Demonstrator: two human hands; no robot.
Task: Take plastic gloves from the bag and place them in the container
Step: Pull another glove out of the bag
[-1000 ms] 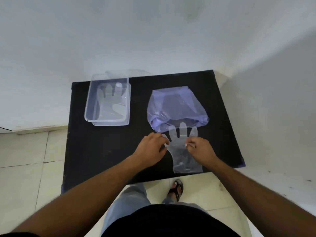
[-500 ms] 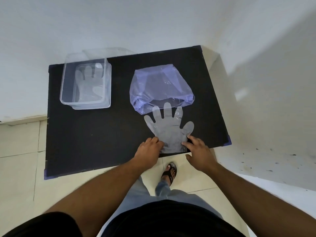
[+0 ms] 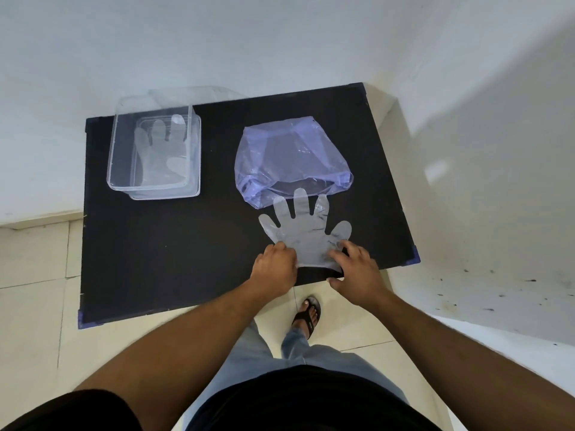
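Lighting on my feed is soft and even, pretty bright overall, nothing blown out. A broad grey shadow falls across the white wall [image 3: 485, 126] on the right, with one small bright patch inside it. The black table [image 3: 161, 250] reads matte, no glare, though the purple bag [image 3: 289, 157] shows a few tiny glints. Wide-angle lens bends the table edges and stretches my forearms near the bottom. Both arms look slightly soft; the middle stays sharp.
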